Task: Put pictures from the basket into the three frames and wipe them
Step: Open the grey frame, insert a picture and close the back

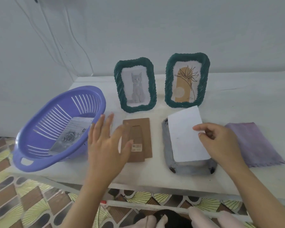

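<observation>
White tabletop (237, 170), pale and bare at the near edge, set against a plain wall; patterned floor below.

Purple basket (56, 129) at far left, tipped toward the centre, slotted wall facing up. One rose picture (71, 135) lying inside against the lower wall.

Two green frames standing upright at the back. Left frame (135, 84) showing a grey cat picture. Right frame (187, 80) showing a line-drawn flower over a tan arch. Both a little apart from each other and from the basket.

Brown backing board (141, 137) flat on the table in front of the left frame, barcode sticker near its lower edge, stand flap visible.

Third frame (189, 167) lying face down in front of the right frame, grey back and small dark clips showing at the lower corners. White sheet (186, 137) resting on it, blank side up, upper end tilted off toward the back.

Purple cloth (253, 143) flat at right, just beside the face-down frame, untouched.

Left hand (105, 143) hovering between basket and backing board, fingers spread apart, holding nothing; thumb over the board's left edge, contact not determinable.

Right hand (219, 142) at the right edge of the white sheet, thumb and fingers pinched together on that edge.
</observation>
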Tool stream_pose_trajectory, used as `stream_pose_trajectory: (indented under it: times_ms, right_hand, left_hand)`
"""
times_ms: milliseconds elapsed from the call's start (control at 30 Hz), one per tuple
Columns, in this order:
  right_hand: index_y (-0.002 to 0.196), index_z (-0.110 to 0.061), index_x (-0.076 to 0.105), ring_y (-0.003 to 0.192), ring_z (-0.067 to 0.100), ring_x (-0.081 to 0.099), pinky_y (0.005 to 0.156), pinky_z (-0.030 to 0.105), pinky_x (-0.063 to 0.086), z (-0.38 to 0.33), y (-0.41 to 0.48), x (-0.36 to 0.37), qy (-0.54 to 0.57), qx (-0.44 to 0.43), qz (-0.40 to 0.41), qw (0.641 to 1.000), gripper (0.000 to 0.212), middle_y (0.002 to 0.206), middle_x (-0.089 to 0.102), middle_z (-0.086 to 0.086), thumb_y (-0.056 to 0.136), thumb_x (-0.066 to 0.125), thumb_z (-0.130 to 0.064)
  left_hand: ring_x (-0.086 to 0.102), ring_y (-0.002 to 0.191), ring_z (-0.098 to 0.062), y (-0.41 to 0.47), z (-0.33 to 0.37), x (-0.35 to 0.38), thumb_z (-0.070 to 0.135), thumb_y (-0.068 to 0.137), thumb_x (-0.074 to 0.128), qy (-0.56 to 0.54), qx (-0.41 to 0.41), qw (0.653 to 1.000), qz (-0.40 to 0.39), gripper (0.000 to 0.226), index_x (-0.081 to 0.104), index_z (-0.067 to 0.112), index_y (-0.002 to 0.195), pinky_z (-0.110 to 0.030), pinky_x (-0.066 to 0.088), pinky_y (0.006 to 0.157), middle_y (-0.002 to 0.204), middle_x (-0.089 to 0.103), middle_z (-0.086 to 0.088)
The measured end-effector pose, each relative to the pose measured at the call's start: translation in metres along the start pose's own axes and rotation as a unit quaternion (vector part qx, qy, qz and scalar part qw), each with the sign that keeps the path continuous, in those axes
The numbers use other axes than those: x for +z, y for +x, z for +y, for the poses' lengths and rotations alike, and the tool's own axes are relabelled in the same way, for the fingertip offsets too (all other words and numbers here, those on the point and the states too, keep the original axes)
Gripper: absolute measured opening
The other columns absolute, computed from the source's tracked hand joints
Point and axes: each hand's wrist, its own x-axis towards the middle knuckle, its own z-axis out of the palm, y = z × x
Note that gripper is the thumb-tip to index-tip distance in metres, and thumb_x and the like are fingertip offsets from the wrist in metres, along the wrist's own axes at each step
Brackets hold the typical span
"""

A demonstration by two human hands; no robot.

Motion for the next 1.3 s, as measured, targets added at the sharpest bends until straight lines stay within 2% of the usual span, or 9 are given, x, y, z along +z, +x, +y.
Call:
stream_pose_trajectory:
  times_ms: [167,300,467,667,767,867,933,1033,1300]
  right_hand:
    - [0.086,-0.028,0.067,0.071,-0.011,0.057,0.060,0.001,0.041,-0.026,0.011,0.023,0.034,-0.034,-0.034,0.998,0.028,0.083,0.060,-0.028,0.081,0.061,-0.001]
    - [0.085,-0.025,0.068,0.075,0.004,0.060,0.061,0.002,0.042,-0.051,0.016,0.050,0.105,-0.023,-0.091,0.990,0.021,0.081,0.061,-0.019,0.080,0.065,-0.005]
    - [0.084,-0.024,0.070,0.093,0.016,0.064,0.086,0.032,0.053,-0.073,0.026,0.095,0.252,0.072,-0.172,0.949,0.024,0.092,0.067,-0.005,0.080,0.065,-0.001]
    - [0.094,-0.011,0.068,0.090,0.020,0.068,0.074,0.026,0.058,-0.095,0.028,0.143,0.375,0.157,-0.239,0.882,0.023,0.100,0.069,0.008,0.083,0.058,0.006]
    - [0.090,-0.016,0.070,0.083,0.016,0.066,0.069,0.024,0.056,-0.095,0.025,0.169,0.284,0.151,-0.215,0.922,0.023,0.101,0.068,0.003,0.080,0.061,0.003]
    - [0.094,-0.020,0.071,0.078,0.010,0.062,0.074,0.024,0.055,-0.094,0.023,0.186,0.174,0.112,-0.195,0.959,0.021,0.100,0.067,-0.004,0.083,0.062,-0.005]
    - [0.095,-0.020,0.071,0.084,0.009,0.061,0.079,0.025,0.054,-0.095,0.022,0.192,0.132,0.072,-0.190,0.970,0.019,0.102,0.068,-0.004,0.084,0.062,-0.008]
    - [0.099,-0.021,0.072,0.086,0.010,0.061,0.066,0.014,0.043,-0.100,0.020,0.198,0.047,0.005,-0.194,0.980,0.019,0.102,0.069,-0.007,0.084,0.063,-0.014]
    - [0.114,-0.020,0.065,0.101,0.019,0.059,0.076,0.025,0.044,-0.107,0.019,0.215,-0.157,-0.135,-0.206,0.956,0.029,0.109,0.067,-0.002,0.086,0.057,-0.021]
  left_hand:
    - [0.053,0.111,-0.039,0.007,-0.044,-0.041,0.020,0.071,0.077,0.063,-0.104,0.990,-0.077,0.029,0.070,0.019,0.099,-0.054,0.037,0.094,0.116,0.063,-0.012]
    - [0.060,0.095,-0.030,0.011,-0.057,-0.050,0.005,0.074,0.070,0.016,-0.092,0.989,-0.113,0.032,0.071,0.020,0.102,-0.047,0.044,0.088,0.101,0.070,-0.004]
    - [0.051,0.083,-0.019,0.013,-0.066,-0.055,-0.006,0.078,0.059,-0.039,-0.107,0.993,-0.032,0.035,0.071,0.015,0.103,-0.031,0.042,0.077,0.094,0.069,-0.006]
    - [0.056,0.084,-0.009,0.018,-0.079,-0.077,-0.003,0.082,0.053,-0.131,-0.200,0.971,0.011,0.040,0.069,0.025,0.104,-0.017,0.038,0.075,0.096,0.066,0.006]
    - [0.056,0.078,0.007,0.020,-0.086,-0.086,-0.002,0.083,0.051,-0.151,-0.216,0.964,0.011,0.042,0.068,0.029,0.105,0.002,0.035,0.063,0.097,0.064,0.014]
    - [0.054,0.083,0.018,0.022,-0.093,-0.094,-0.003,0.082,0.051,-0.181,-0.221,0.958,0.013,0.043,0.068,0.029,0.104,0.006,0.034,0.066,0.099,0.065,0.016]
    - [0.057,0.091,0.007,0.022,-0.095,-0.097,-0.003,0.082,0.052,-0.200,-0.223,0.954,0.011,0.042,0.068,0.028,0.106,0.003,0.035,0.072,0.102,0.065,0.015]
    - [0.058,0.098,-0.006,0.022,-0.099,-0.099,-0.003,0.084,0.052,-0.208,-0.225,0.952,0.008,0.041,0.067,0.027,0.107,-0.006,0.037,0.078,0.103,0.064,0.015]
    - [0.057,0.101,-0.012,0.023,-0.102,-0.098,0.000,0.085,0.054,-0.215,-0.204,0.955,-0.006,0.037,0.067,0.024,0.110,-0.012,0.040,0.081,0.107,0.064,0.007]
